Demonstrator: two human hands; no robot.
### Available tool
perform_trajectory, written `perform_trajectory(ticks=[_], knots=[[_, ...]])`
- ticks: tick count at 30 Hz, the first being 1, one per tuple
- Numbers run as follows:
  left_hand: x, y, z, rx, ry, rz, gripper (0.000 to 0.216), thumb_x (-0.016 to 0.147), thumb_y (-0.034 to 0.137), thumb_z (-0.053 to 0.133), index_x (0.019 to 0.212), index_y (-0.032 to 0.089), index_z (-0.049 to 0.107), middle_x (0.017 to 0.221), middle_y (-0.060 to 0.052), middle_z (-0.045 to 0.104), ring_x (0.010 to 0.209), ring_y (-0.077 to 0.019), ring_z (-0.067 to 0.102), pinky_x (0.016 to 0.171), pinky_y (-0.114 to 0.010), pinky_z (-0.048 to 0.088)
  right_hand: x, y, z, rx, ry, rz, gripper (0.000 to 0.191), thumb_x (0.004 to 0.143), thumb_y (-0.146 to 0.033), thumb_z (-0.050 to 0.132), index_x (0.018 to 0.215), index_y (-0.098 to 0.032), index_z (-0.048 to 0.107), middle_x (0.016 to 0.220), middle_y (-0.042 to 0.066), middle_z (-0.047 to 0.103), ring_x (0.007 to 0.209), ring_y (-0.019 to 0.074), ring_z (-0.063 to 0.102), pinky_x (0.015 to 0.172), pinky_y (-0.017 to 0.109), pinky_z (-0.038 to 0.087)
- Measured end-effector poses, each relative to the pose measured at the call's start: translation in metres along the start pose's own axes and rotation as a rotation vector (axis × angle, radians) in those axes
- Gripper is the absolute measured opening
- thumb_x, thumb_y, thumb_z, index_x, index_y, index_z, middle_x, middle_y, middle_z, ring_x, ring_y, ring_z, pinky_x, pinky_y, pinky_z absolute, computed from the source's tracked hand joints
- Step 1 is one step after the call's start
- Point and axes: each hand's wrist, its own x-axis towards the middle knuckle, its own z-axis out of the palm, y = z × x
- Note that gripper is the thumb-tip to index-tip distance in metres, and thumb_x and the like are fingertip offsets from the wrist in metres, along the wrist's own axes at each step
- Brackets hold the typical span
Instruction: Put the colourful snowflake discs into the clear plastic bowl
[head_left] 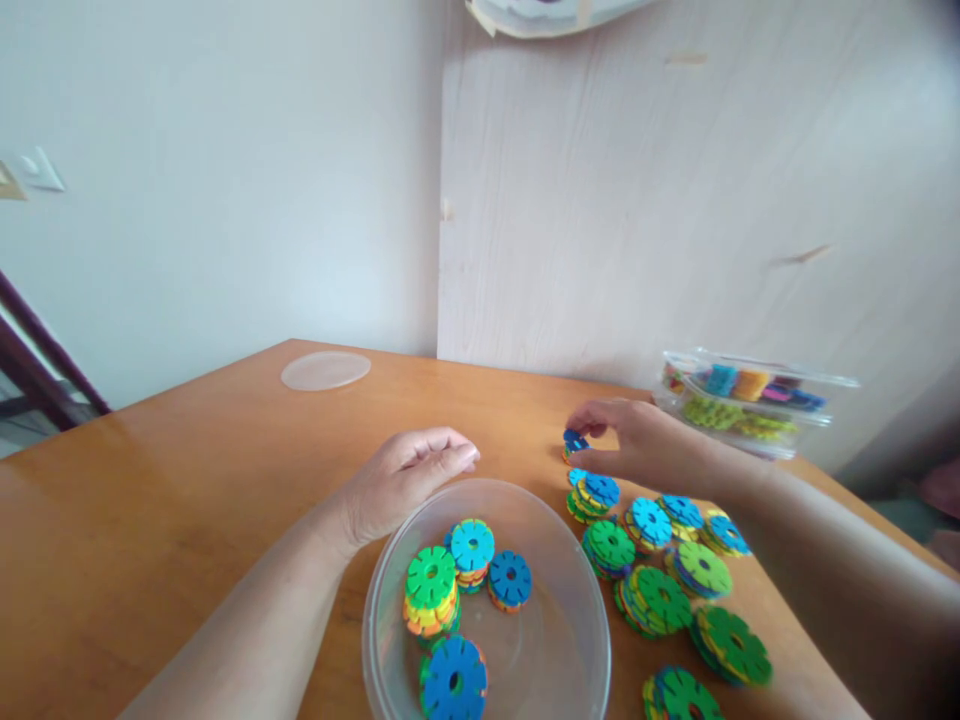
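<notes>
My right hand (626, 440) reaches over the table's right side, its thumb and fingers closed around a small stack of notched plastic discs (574, 441) with a dark blue one on top. My left hand (411, 480) holds nothing and rests by the far left rim of a round clear tub (592, 600), fingers loosely extended. Inside the tub stand several disc stacks, among them a green-topped one (431, 578) and a light-blue-topped one (472, 545). More stacks, such as a green-topped one (731, 645), stand on the table right of the tub.
A round translucent lid (326, 371) lies at the table's far left. Clear boxes (750, 400) with colourful pieces are stacked at the back right. The wooden table (187, 500) meets a wall (225, 180) behind.
</notes>
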Motion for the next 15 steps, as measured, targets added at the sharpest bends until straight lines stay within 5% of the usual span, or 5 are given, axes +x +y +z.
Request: perform_trajectory(ticks=[3,7,11,15], knots=[[0.000,-0.002,0.000,0.011,0.001,0.012,0.045,0.094,0.059,0.053,0.098,0.019,0.073,0.102,-0.005,0.076,0.101,-0.0241,0.067,0.093,-0.036,0.049,-0.023,-0.050,-0.006,0.035,0.005,-0.256,0.027,0.084,-0.038,0.071,0.109,-0.028,0.071,0.111,0.006,0.070,0.103,0.0252,0.064,0.092,0.039,0.051],[0.001,-0.003,0.000,0.001,0.003,0.040,0.045,0.095,0.058,0.052,0.099,0.018,0.073,0.102,-0.006,0.075,0.103,-0.0241,0.066,0.097,-0.037,0.048,-0.039,-0.085,0.005,-0.001,-0.054,-0.389,0.020,0.085,-0.034,0.072,0.105,-0.032,0.072,0.112,0.006,0.068,0.104,0.0280,0.060,0.090,0.045,0.050],[0.001,-0.001,0.000,0.009,0.001,0.045,0.045,0.095,0.058,0.051,0.099,0.018,0.073,0.102,-0.006,0.075,0.103,-0.0241,0.066,0.097,-0.037,0.048,-0.039,-0.086,0.016,-0.061,-0.069,-0.398,0.029,0.085,-0.035,0.072,0.114,-0.029,0.070,0.115,0.008,0.067,0.105,0.0301,0.058,0.093,0.049,0.048],[0.000,0.000,-0.001,0.018,0.011,0.034,0.045,0.094,0.058,0.052,0.098,0.018,0.073,0.101,-0.005,0.075,0.102,-0.0243,0.066,0.094,-0.037,0.049,-0.033,-0.067,0.007,-0.076,0.068,-0.315,0.030,0.089,-0.035,0.067,0.117,-0.025,0.068,0.116,0.010,0.068,0.105,0.0285,0.060,0.093,0.046,0.048]])
